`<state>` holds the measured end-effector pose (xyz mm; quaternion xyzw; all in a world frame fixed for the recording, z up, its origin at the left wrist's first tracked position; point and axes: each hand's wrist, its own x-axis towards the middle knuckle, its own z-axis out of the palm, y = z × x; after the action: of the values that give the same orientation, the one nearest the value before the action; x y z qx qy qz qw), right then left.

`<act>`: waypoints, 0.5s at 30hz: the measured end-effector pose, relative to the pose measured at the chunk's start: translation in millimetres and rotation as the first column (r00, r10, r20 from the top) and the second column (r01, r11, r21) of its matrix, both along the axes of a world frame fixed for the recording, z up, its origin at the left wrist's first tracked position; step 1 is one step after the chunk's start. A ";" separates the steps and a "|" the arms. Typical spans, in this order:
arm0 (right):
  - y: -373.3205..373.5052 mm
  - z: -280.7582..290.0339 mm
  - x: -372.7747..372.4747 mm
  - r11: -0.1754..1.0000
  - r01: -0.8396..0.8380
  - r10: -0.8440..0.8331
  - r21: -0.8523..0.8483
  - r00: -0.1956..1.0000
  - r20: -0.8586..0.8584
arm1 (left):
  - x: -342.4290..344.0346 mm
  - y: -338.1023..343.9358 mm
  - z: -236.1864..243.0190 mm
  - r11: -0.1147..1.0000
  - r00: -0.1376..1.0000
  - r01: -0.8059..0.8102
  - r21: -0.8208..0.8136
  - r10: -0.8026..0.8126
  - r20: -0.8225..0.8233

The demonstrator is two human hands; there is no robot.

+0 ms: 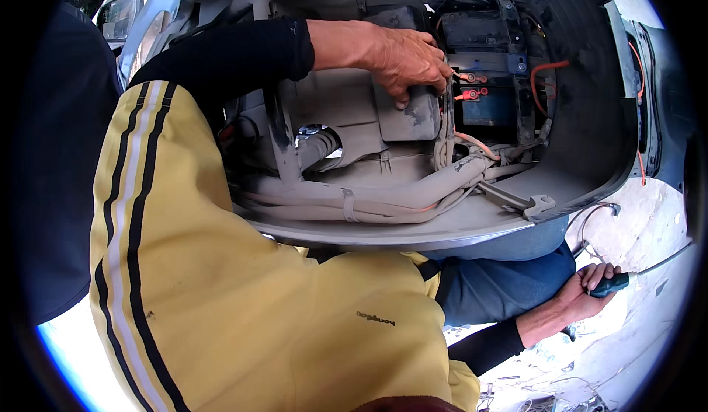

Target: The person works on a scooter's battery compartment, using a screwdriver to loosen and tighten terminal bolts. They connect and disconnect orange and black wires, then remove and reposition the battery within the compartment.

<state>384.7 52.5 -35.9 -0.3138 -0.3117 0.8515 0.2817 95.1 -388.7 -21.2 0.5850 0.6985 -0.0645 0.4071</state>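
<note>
My left hand point(413, 60) reaches into an open vehicle compartment. Its bent fingers curl over a dusty cable bundle point(445, 126), while the thumb rests on a dark, dusty box point(413, 121). Just right of the fingertips, orange-red cable ends point(470, 94) are fastened to terminals on a dark battery point(488, 110). Part of the cables under my fingers is hidden. Low on the right, outside the compartment, my right hand point(586, 294) grips a screwdriver point(611, 284) by its dark green handle. The long shaft points right, away from the compartment.
A thick frame tube point(369, 194) crosses the compartment's lower part, with cables strapped along it. A metal bracket point(520, 202) sits near the curved front lip point(383, 236). An orange cable point(537, 88) stands out at the right. Debris and wires litter the pale floor point(649, 228).
</note>
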 end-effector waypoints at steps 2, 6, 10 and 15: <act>-3.9 2.3 -1.8 1.000 0.011 -0.011 0.014 1.000 0.002 | 1.2 4.4 6.1 0.999 0.998 -0.035 0.012 0.035 -0.045; -3.9 4.9 -1.2 1.000 -0.002 0.001 0.029 1.000 0.017 | -8.8 -7.3 9.2 0.984 0.978 -0.177 0.016 0.177 -0.112; -3.3 2.4 -1.9 0.999 -0.038 0.038 -0.015 0.998 -0.059 | -18.2 -23.7 11.2 0.983 0.973 -0.182 -0.004 0.179 -0.144; -8.8 6.6 -5.0 0.999 0.019 -0.019 0.028 1.000 -0.006 | -27.7 -13.8 14.3 0.980 0.979 -0.199 -0.012 0.199 -0.052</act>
<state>379.7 43.6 -29.2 -0.3103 -0.3196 0.8453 0.2950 67.4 -402.5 -6.9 0.5068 0.7631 -0.0443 0.3986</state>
